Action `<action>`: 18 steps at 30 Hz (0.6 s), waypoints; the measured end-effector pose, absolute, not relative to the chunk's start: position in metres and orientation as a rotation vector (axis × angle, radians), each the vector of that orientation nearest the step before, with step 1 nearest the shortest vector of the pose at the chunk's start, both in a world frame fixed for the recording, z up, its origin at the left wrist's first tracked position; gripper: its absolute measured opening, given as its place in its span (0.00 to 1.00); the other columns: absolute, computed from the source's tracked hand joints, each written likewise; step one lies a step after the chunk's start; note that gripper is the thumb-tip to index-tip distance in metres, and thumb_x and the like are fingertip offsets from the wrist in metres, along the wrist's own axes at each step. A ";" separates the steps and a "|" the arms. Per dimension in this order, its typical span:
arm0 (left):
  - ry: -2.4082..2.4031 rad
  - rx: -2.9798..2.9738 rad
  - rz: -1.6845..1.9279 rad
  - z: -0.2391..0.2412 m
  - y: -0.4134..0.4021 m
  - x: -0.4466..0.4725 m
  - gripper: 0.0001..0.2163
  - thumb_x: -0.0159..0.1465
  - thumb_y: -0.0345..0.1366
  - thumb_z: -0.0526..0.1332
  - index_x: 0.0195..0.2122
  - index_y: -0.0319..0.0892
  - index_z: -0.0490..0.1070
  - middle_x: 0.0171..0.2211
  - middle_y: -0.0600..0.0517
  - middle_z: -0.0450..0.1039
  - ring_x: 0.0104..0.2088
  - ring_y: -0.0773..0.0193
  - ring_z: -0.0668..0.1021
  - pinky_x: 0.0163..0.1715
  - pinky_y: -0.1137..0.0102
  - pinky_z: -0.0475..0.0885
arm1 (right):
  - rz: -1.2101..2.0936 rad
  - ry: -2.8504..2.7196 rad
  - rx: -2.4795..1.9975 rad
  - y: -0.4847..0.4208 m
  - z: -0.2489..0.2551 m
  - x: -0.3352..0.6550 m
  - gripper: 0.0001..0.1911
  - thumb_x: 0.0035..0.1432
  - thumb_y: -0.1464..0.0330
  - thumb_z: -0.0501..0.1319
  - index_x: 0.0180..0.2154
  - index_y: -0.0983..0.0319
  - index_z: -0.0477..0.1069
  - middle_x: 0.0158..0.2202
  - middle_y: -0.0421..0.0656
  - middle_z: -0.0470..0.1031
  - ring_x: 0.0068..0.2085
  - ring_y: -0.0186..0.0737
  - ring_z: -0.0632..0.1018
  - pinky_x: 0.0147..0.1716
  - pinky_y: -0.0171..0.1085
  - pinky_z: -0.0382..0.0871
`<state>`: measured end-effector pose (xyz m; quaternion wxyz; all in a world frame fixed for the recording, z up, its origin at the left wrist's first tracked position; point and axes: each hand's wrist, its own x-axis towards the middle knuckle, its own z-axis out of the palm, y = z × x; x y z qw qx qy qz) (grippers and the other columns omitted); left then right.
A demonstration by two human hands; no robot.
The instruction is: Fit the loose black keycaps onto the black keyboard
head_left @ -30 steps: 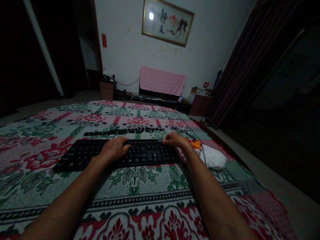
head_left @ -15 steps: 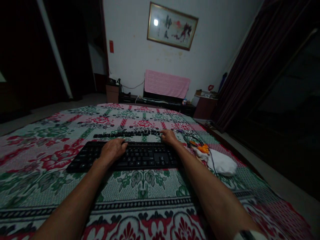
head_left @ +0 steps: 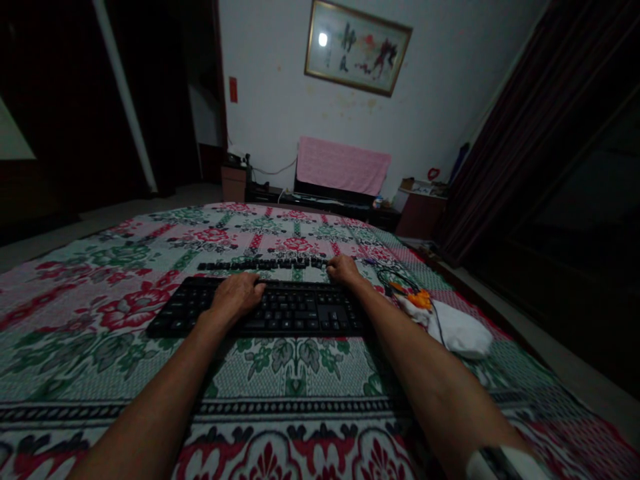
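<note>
A black computer keyboard (head_left: 287,315) lies flat on the patterned bedspread in front of me. Over its left-middle part rests my left hand (head_left: 236,295), fingers bent over the keys toward the far edge and thumb pointing right. Just beyond the keyboard runs a row of small loose black keycaps (head_left: 270,264). At the right end of that row is my right hand (head_left: 343,270), its fingers drawn together on a keycap at the end; the fingertips are small and partly hidden.
Right of the keyboard lie a dark cable (head_left: 395,275), an orange item (head_left: 421,298) and a white cloth bundle (head_left: 463,331). The bedspread (head_left: 295,383) spreads to the bed's edges. Beyond stand a low cabinet with a pink towel (head_left: 343,165) and a side cabinet (head_left: 421,210).
The whole view has shifted slightly, so things appear further right. My right hand's fingers have curled in more at the row's end. The left hand stays on the keyboard.
</note>
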<state>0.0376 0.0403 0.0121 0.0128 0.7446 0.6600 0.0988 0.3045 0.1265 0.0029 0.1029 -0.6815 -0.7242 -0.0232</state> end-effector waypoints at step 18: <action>2.050 2.332 0.298 0.013 0.039 0.037 0.20 0.58 0.45 0.45 0.43 0.43 0.70 0.41 0.45 0.73 0.42 0.54 0.73 0.40 0.65 0.66 | 0.201 -1.952 -1.790 0.102 0.020 0.318 0.14 0.47 0.71 0.58 0.38 0.62 0.74 0.37 0.42 0.77 0.39 0.36 0.76 0.41 0.31 0.66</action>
